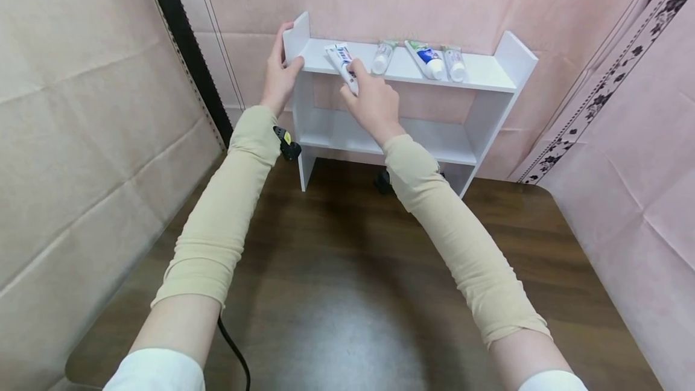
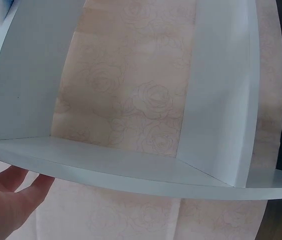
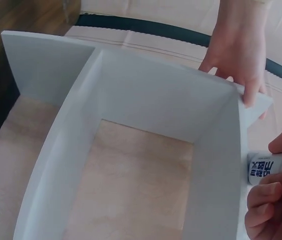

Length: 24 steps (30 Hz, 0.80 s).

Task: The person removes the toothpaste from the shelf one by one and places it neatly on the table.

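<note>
A small white two-tier shelf (image 1: 485, 72) stands against the far wall. My left hand (image 1: 278, 77) grips its upper left side panel; in the left wrist view the left hand's fingertips (image 2: 36, 192) lie along the panel's outer side. Over the left part of the top board, my right hand (image 1: 376, 104) pinches a white toothpaste tube (image 1: 340, 58) between thumb and fingers. The right wrist view shows dark lettering on that toothpaste tube (image 3: 261, 168), close by the board's edge. To its right lie a pale tube (image 1: 383, 57), a blue-and-green tube (image 1: 425, 60) and another pale tube (image 1: 454, 64), caps forward.
Below is the shelf's lower board (image 1: 434, 142). A dark brown wooden table (image 1: 326, 294) extends from the shelf toward me. Pale cloth walls (image 1: 98, 107) enclose both sides, and a black cable (image 1: 236, 349) hangs by the left forearm.
</note>
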Tool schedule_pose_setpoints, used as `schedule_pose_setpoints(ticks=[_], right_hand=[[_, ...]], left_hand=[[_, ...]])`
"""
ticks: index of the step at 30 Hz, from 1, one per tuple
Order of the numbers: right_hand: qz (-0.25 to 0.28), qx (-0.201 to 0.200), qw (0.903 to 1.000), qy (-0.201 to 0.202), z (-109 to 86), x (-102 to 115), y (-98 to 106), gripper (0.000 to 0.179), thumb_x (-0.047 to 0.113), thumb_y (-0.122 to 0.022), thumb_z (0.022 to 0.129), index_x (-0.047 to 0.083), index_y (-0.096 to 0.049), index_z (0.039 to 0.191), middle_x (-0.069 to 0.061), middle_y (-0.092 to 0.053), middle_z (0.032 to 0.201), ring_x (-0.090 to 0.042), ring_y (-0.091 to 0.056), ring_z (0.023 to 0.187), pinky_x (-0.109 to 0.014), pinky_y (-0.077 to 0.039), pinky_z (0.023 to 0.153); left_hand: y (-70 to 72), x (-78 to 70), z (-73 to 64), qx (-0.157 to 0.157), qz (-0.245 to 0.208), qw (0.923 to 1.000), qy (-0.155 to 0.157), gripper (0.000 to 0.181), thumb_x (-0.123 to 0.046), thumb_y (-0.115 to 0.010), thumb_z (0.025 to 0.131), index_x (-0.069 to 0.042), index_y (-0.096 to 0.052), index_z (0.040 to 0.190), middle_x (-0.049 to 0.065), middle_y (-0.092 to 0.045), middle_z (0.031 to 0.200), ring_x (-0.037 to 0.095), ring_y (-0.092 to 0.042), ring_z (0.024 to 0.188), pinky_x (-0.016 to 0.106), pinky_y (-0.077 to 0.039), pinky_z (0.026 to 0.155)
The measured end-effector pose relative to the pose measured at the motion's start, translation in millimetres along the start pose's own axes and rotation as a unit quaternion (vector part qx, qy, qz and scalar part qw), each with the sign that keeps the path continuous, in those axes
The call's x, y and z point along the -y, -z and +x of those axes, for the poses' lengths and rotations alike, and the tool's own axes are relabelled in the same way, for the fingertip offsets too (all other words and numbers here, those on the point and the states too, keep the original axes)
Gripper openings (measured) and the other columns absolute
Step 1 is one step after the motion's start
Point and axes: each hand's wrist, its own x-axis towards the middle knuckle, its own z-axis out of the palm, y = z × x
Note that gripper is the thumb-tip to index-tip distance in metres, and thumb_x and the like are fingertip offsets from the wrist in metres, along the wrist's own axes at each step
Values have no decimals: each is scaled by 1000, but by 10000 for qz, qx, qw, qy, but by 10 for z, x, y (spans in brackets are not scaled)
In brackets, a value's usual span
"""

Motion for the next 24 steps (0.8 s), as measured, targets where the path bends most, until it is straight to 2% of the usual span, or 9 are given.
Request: schedule_pose_setpoints(ticks=[8,13,16,19,21,24], right_hand=[[185,-33,9996,201,-334,-3,97,40,30,-50,94,20,-49,132,-13,-71,96,-24,-54,63,-32,-34,53],[717,-251,9962,427,-664,0,137,38,28,-52,94,19,-56,131,-11,-72,99,-23,-54,61,-32,-37,53],[1067,-548,9914,530,-918,-14,98,36,27,-53,95,17,-60,129,-10,-71,89,-21,-51,56,-31,-35,50],[1160,-685,9896,508,-1175,-49,13,35,25,-54,93,16,-63,126,-7,-64,72,-19,-45,50,-28,-32,47],[1086,-513,9917,457,-1325,-77,-45,35,24,-54,92,16,-64,125,-5,-57,63,-17,-42,48,-27,-30,45],[881,149,9953,371,-1500,-119,-144,33,23,-55,91,15,-65,121,-2,-54,60,-14,-41,47,-25,-30,44]], left_hand=[[-28,2,6,23,-116,9999,-108,63,1,-46,91,-29,-38,146,7,-45,147,16,-47,120,28,-39,94],[-14,30,7,-12,-220,9998,6,64,0,-48,90,-32,-39,145,7,-45,147,17,-49,120,32,-42,97],[3,35,6,-39,-273,9996,57,64,1,-48,90,-32,-39,145,6,-43,148,18,-47,122,32,-41,98],[14,34,11,-60,-293,9995,83,63,0,-48,90,-32,-40,144,4,-43,148,18,-46,123,31,-40,96],[16,33,20,-53,-268,9996,103,63,0,-47,91,-33,-40,144,3,-42,148,17,-45,123,30,-40,96],[13,30,39,-38,-252,9995,171,63,-1,-47,91,-35,-40,143,0,-41,149,15,-44,124,30,-39,97]])
